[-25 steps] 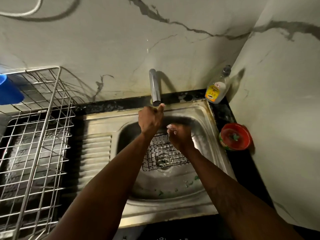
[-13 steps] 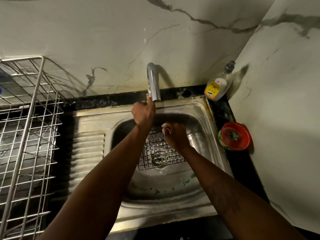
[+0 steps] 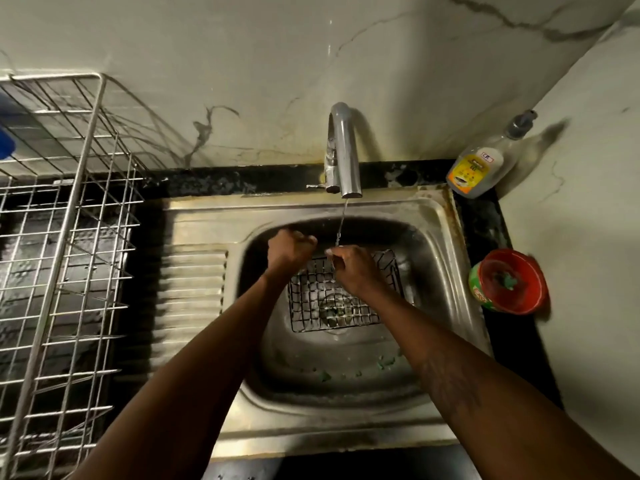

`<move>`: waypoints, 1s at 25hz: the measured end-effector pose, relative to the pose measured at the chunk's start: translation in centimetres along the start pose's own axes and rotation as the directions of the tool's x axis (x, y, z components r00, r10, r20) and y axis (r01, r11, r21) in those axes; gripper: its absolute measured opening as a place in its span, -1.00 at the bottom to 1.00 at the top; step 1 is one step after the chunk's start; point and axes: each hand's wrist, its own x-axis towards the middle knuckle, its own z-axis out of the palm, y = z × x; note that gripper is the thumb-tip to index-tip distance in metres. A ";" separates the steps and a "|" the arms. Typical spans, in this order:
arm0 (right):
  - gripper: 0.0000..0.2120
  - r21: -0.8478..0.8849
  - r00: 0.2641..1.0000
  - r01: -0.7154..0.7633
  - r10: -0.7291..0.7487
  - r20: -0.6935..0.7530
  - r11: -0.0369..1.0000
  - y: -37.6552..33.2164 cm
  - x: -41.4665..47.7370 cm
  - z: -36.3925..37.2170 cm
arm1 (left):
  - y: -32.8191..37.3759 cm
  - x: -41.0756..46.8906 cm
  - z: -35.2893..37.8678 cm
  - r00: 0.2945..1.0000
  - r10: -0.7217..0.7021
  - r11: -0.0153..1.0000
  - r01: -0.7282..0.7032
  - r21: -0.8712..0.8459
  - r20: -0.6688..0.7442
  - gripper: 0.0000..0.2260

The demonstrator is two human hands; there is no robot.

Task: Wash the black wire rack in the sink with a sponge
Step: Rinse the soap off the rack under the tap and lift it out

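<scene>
The black wire rack (image 3: 311,308) lies flat over the drain in the steel sink (image 3: 346,434). My left hand (image 3: 289,249) hovers over the rack's far left corner as a fist, with nothing visible in it. My right hand (image 3: 353,268) is over the rack's far edge, its fingers curled under the thin stream of water from the tap (image 3: 343,150). Whether the right hand holds anything is hidden by its own back. No sponge is in sight.
A silver wire dish drainer (image 3: 69,237) stands on the left counter with a blue object (image 3: 5,143) at its far edge. A dish soap bottle (image 3: 478,168) and a red tub (image 3: 509,282) sit right of the sink. Small green bits (image 3: 325,375) lie in the basin.
My left hand has come down from the tap into the basin beside the right hand. Water now runs from the spout. The right hand has stayed over the rack.
</scene>
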 end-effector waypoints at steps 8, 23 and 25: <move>-0.61 -0.365 0.982 0.133 -0.072 0.177 0.921 0.2 2.3 1.6 | -2.5 1.4 3.7 0.888 0.344 0.763 -0.454 0.460 0.305 -0.83; -0.78 -0.354 0.971 0.121 -0.037 0.237 0.927 2.2 4.1 -0.5 | -4.2 2.9 5.2 0.874 0.373 0.767 -0.479 0.427 0.310 -0.86; -0.83 -0.375 0.976 0.055 0.030 0.216 0.925 3.3 4.2 -0.6 | -4.8 2.8 5.3 0.867 0.379 0.761 -0.491 0.424 0.324 -0.84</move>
